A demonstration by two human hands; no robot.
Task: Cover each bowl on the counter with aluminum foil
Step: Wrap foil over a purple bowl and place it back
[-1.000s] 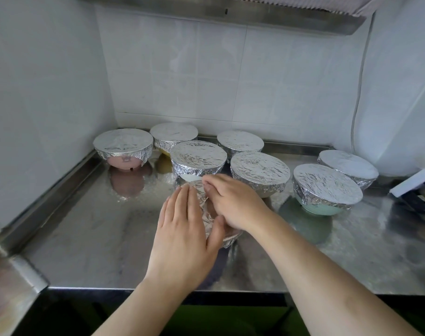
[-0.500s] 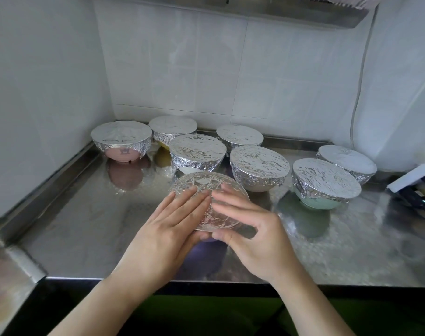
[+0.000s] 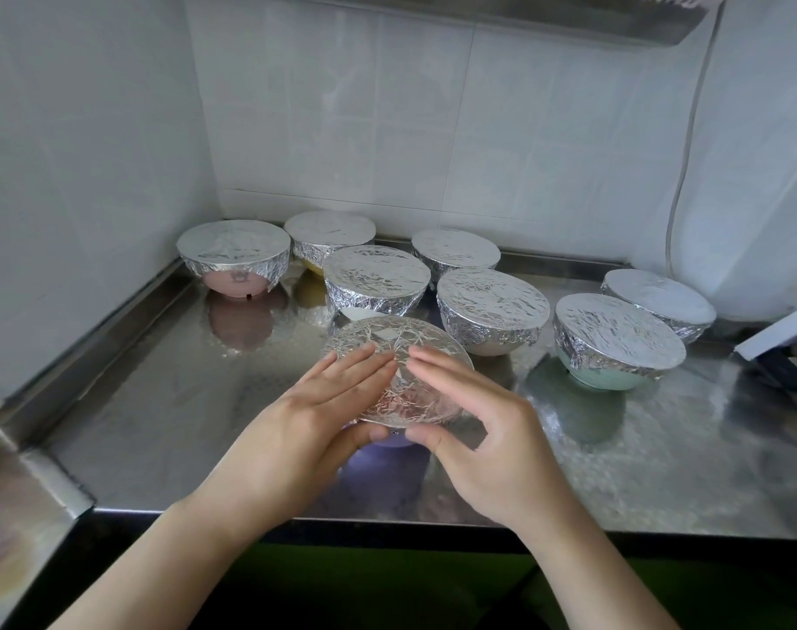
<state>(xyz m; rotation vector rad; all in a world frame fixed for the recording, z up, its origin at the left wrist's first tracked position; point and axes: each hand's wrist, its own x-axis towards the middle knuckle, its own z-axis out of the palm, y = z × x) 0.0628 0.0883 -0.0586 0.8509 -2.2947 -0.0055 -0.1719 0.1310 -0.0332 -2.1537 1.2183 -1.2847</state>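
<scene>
Steel counter (image 3: 169, 402): both hands' straight fingers (image 3: 360, 363) flat on crinkled round foil (image 3: 387, 338) over purple bowl (image 3: 389, 441).

A stainless steel counter (image 3: 169, 402) fills the tiled corner, with a raised lip along the left and back walls. Eight foil-covered bowls stand on it: a pink one (image 3: 235, 259) far left, a yellow one (image 3: 328, 238) behind, three more in the middle, a green one (image 3: 614, 345) and another right, a purple one (image 3: 387, 393) nearest the front edge.
</scene>
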